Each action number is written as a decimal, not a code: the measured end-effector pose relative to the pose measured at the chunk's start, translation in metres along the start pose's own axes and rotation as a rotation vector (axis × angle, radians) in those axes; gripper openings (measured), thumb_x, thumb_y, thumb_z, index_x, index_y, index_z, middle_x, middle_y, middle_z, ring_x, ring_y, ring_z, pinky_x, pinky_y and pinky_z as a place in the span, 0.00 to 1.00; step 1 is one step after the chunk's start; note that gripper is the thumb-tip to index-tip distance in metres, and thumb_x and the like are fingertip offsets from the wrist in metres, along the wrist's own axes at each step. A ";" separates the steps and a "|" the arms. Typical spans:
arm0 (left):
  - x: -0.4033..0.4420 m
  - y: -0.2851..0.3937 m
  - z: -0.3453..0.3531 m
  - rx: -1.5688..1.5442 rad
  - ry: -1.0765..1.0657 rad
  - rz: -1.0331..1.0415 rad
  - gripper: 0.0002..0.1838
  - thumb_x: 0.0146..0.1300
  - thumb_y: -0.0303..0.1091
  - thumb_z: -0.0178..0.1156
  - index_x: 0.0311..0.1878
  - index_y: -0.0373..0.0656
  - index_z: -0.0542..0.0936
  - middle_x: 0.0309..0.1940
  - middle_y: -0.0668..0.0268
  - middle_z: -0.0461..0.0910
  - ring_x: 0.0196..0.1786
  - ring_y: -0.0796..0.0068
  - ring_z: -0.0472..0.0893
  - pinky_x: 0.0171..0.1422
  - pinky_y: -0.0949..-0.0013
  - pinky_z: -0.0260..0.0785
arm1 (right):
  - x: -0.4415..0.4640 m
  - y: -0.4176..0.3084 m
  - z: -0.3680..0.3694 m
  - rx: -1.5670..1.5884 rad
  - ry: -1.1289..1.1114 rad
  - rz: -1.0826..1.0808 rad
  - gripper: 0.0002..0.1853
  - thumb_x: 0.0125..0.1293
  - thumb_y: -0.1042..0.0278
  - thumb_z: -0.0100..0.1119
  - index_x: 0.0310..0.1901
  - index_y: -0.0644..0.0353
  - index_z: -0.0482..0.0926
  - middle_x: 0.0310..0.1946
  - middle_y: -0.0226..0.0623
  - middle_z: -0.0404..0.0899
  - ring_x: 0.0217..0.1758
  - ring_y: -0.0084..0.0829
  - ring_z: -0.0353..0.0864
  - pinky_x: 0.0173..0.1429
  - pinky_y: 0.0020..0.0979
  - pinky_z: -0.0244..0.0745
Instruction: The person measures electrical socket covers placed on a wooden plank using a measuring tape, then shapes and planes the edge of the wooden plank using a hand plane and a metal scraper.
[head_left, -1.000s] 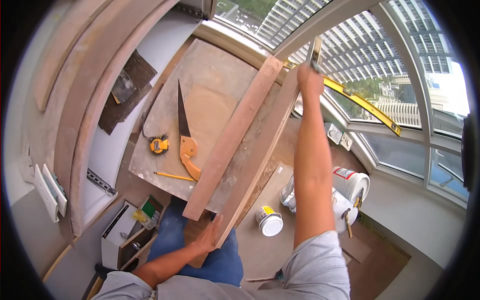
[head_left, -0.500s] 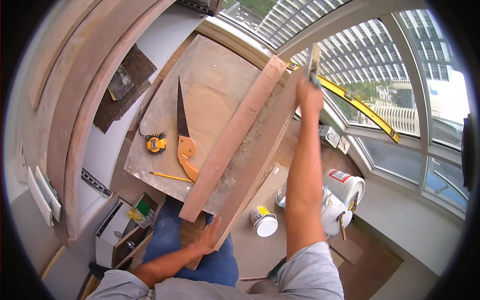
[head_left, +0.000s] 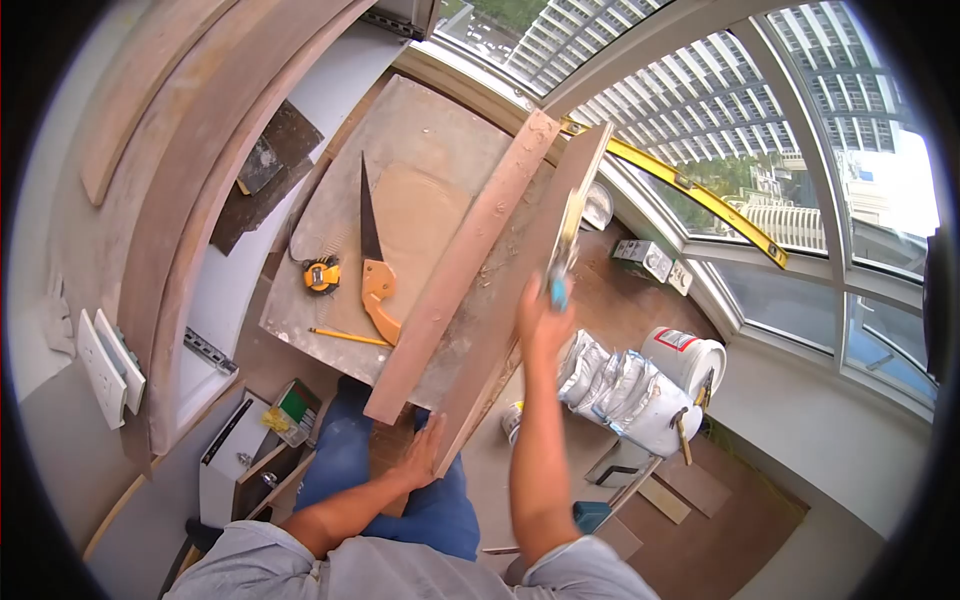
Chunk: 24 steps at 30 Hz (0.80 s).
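My left hand lies against the near end of a long wooden board, its fingers flat on the wood. My right hand is wrapped round a tool with a teal part, blurred by motion, at the board's right edge. What the tool is cannot be made out. To the left, a second board lies roughly parallel, with shavings on its far end. Beyond it on the worktop are a handsaw with an orange handle, a yellow tape measure and a pencil.
A yellow spirit level leans by the windows. White buckets and a silvery wrapped bundle stand on the right. Curved wooden panels rise at the left, above a small drawer unit.
My right hand has moved from the board's far end toward me with the tool, along the right edge. My left hand stays at the near end.
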<state>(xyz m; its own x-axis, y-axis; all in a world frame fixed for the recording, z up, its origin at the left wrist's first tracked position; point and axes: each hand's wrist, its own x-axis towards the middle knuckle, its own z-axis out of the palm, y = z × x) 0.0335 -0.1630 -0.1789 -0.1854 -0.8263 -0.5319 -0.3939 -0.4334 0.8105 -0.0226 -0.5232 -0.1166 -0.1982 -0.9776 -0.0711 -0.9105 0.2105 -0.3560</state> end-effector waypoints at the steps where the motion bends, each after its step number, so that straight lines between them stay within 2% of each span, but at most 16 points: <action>1: 0.005 0.003 0.002 0.004 0.015 0.001 0.68 0.48 0.30 0.78 0.83 0.44 0.37 0.81 0.39 0.42 0.76 0.32 0.58 0.80 0.48 0.56 | 0.003 0.000 -0.003 -0.008 0.007 -0.008 0.21 0.67 0.48 0.61 0.53 0.55 0.77 0.37 0.63 0.84 0.44 0.64 0.85 0.50 0.56 0.81; 3: 0.004 -0.002 0.003 -0.001 0.000 -0.006 0.68 0.48 0.31 0.78 0.84 0.45 0.37 0.81 0.40 0.42 0.76 0.32 0.58 0.80 0.48 0.56 | -0.002 0.001 -0.003 -0.007 -0.009 -0.002 0.25 0.67 0.50 0.62 0.59 0.57 0.76 0.37 0.62 0.85 0.43 0.66 0.85 0.51 0.57 0.80; 4: 0.005 -0.002 0.003 -0.004 -0.006 -0.010 0.68 0.49 0.32 0.77 0.84 0.45 0.37 0.82 0.40 0.42 0.76 0.32 0.58 0.80 0.48 0.56 | 0.029 -0.002 0.006 -0.038 0.021 -0.001 0.26 0.68 0.47 0.61 0.59 0.58 0.75 0.40 0.64 0.84 0.46 0.65 0.85 0.52 0.57 0.80; 7: 0.005 -0.006 0.010 -0.023 0.018 0.009 0.68 0.48 0.33 0.78 0.84 0.45 0.38 0.82 0.41 0.42 0.77 0.33 0.58 0.80 0.47 0.56 | 0.170 -0.038 0.019 -0.146 -0.040 -0.025 0.32 0.69 0.36 0.48 0.53 0.61 0.83 0.50 0.67 0.81 0.56 0.63 0.82 0.62 0.53 0.77; 10: 0.004 -0.009 0.012 -0.040 0.021 0.020 0.67 0.49 0.35 0.77 0.84 0.44 0.38 0.82 0.42 0.42 0.78 0.34 0.56 0.81 0.48 0.54 | 0.257 -0.084 0.022 -0.125 0.023 -0.021 0.35 0.67 0.36 0.48 0.55 0.63 0.83 0.54 0.68 0.80 0.59 0.63 0.81 0.65 0.52 0.75; 12: -0.008 -0.009 0.023 -0.035 0.014 0.025 0.67 0.50 0.35 0.77 0.84 0.44 0.39 0.82 0.42 0.43 0.79 0.35 0.55 0.81 0.48 0.53 | 0.277 -0.086 0.022 -0.112 0.060 -0.039 0.32 0.65 0.41 0.54 0.51 0.67 0.84 0.51 0.61 0.84 0.58 0.60 0.83 0.63 0.51 0.77; 13: 0.004 -0.008 0.018 -0.036 0.033 0.014 0.66 0.50 0.36 0.77 0.84 0.43 0.39 0.82 0.41 0.44 0.80 0.35 0.53 0.82 0.48 0.52 | 0.291 -0.100 0.014 -0.078 0.088 -0.068 0.32 0.65 0.41 0.54 0.51 0.67 0.84 0.51 0.61 0.84 0.58 0.60 0.83 0.63 0.51 0.77; 14: 0.005 -0.009 0.014 -0.080 0.057 0.106 0.65 0.51 0.37 0.76 0.83 0.42 0.39 0.81 0.40 0.46 0.80 0.34 0.52 0.82 0.49 0.50 | 0.296 -0.104 0.010 -0.082 0.026 -0.108 0.34 0.65 0.40 0.51 0.54 0.67 0.83 0.54 0.63 0.82 0.60 0.60 0.82 0.65 0.51 0.75; 16: -0.003 -0.019 0.021 -0.069 0.089 0.127 0.65 0.51 0.37 0.76 0.83 0.42 0.40 0.81 0.39 0.47 0.80 0.34 0.52 0.82 0.48 0.50 | 0.288 -0.082 0.016 -0.092 -0.103 -0.068 0.36 0.65 0.38 0.48 0.57 0.66 0.82 0.56 0.64 0.81 0.61 0.59 0.81 0.67 0.50 0.74; 17: 0.003 -0.019 0.023 -0.061 0.141 0.185 0.64 0.52 0.37 0.75 0.83 0.42 0.40 0.80 0.38 0.47 0.80 0.33 0.52 0.82 0.48 0.50 | 0.277 -0.077 0.014 -0.097 -0.102 -0.063 0.36 0.65 0.38 0.48 0.57 0.66 0.82 0.56 0.64 0.81 0.61 0.59 0.81 0.67 0.50 0.74; 20: 0.006 -0.013 0.026 -0.054 0.130 0.111 0.62 0.54 0.36 0.74 0.83 0.41 0.40 0.80 0.36 0.47 0.79 0.33 0.53 0.82 0.48 0.51 | 0.208 -0.057 0.010 -0.083 -0.040 -0.032 0.35 0.66 0.35 0.50 0.54 0.63 0.84 0.51 0.64 0.82 0.57 0.61 0.82 0.62 0.50 0.77; 21: 0.004 -0.012 0.026 -0.050 0.125 0.077 0.62 0.54 0.36 0.73 0.83 0.41 0.40 0.80 0.35 0.46 0.79 0.33 0.53 0.82 0.49 0.51 | 0.180 -0.036 0.022 -0.095 0.076 -0.117 0.28 0.67 0.41 0.57 0.48 0.63 0.82 0.42 0.62 0.85 0.48 0.62 0.86 0.54 0.55 0.80; 22: 0.002 0.002 0.012 -0.060 0.056 0.031 0.62 0.54 0.34 0.73 0.83 0.40 0.40 0.80 0.36 0.46 0.79 0.33 0.53 0.82 0.49 0.51 | 0.141 -0.016 0.026 -0.052 0.076 -0.128 0.24 0.67 0.44 0.58 0.47 0.61 0.80 0.38 0.61 0.85 0.46 0.62 0.85 0.51 0.56 0.80; 24: 0.004 -0.007 0.021 -0.041 0.077 0.054 0.62 0.53 0.32 0.74 0.83 0.40 0.40 0.80 0.36 0.46 0.79 0.33 0.53 0.82 0.49 0.51 | 0.035 0.001 0.002 0.087 0.112 -0.146 0.18 0.66 0.51 0.62 0.49 0.56 0.77 0.32 0.58 0.84 0.39 0.65 0.84 0.45 0.58 0.79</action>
<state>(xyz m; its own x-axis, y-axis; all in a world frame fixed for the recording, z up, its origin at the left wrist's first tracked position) 0.0160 -0.1558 -0.1918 -0.1347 -0.8735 -0.4677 -0.3480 -0.4003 0.8478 -0.0293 -0.5570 -0.1217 -0.1096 -0.9899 0.0899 -0.8988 0.0601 -0.4342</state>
